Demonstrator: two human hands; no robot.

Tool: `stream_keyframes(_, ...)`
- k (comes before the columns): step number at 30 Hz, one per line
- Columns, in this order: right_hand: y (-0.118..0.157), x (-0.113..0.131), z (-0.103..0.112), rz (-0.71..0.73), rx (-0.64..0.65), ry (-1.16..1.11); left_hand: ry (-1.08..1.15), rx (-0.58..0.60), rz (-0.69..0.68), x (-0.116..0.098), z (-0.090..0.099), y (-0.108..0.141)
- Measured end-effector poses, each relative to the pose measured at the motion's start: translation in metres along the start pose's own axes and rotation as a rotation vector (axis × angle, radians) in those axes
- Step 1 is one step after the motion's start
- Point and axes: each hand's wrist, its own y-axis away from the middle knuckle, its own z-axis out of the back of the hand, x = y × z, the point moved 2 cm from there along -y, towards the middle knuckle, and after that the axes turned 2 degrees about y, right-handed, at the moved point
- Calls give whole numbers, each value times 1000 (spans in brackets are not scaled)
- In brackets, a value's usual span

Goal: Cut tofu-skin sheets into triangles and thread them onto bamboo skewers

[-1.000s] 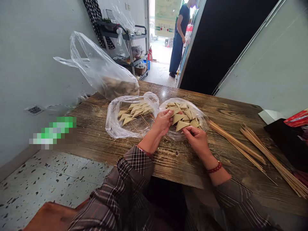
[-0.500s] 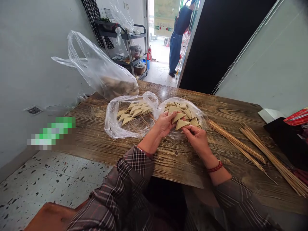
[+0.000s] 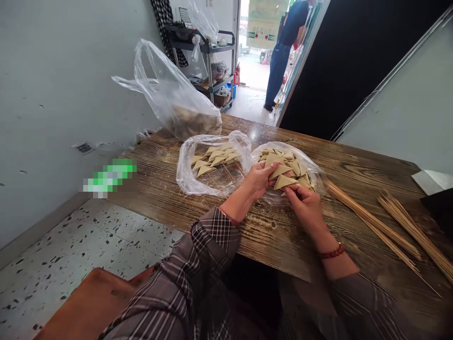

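Observation:
My left hand (image 3: 259, 180) is closed around a short row of beige triangular slices (image 3: 285, 182), which look like tofu. At the near slice, the fingertips of my right hand (image 3: 305, 204) are pinched together on its lower edge. Whether a skewer runs through the held slices is hidden by my fingers. Just behind both hands lies an open clear plastic bag (image 3: 320, 175) with a pile of loose triangular slices (image 3: 301, 166). To the left, a second plastic bag (image 3: 184, 172) carries overlapping triangles (image 3: 205, 170) in rows, with thin skewers (image 3: 229, 174) sticking out towards me.
Two bundles of wooden skewers, the nearer bundle (image 3: 375, 219) and the farther bundle (image 3: 412, 224), lie on the wooden table (image 3: 155, 193) at right. A tall plastic bag (image 3: 166, 80) stands at back left. Beyond are a shelf cart (image 3: 208, 47) and a person (image 3: 279, 61) by the doorway.
My view has swung left, so everything sits farther right in the picture. Both hands keep nearly the same hold on the slices.

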Motion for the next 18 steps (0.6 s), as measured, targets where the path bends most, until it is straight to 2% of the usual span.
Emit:
stream_keyframes(5, 3, -2, 4, 51, -10, 78, 1, -46, -20, 1, 5, -4)
stream_keyframes(9, 6, -5, 11, 36, -127, 112, 14, -18, -38, 3, 5, -3)
stream_keyframes(14, 2, 7, 33, -39, -324, 97, -29, 95, 63, 15, 2, -2)
stream_keyframes(16, -5, 25, 39, -6, -275, 141, -84, 138, 98, 23, 1, -3)
stream_keyframes(18, -15, 50, 37, 92, -120, 223, -118, 203, 97, 29, 0, -3)
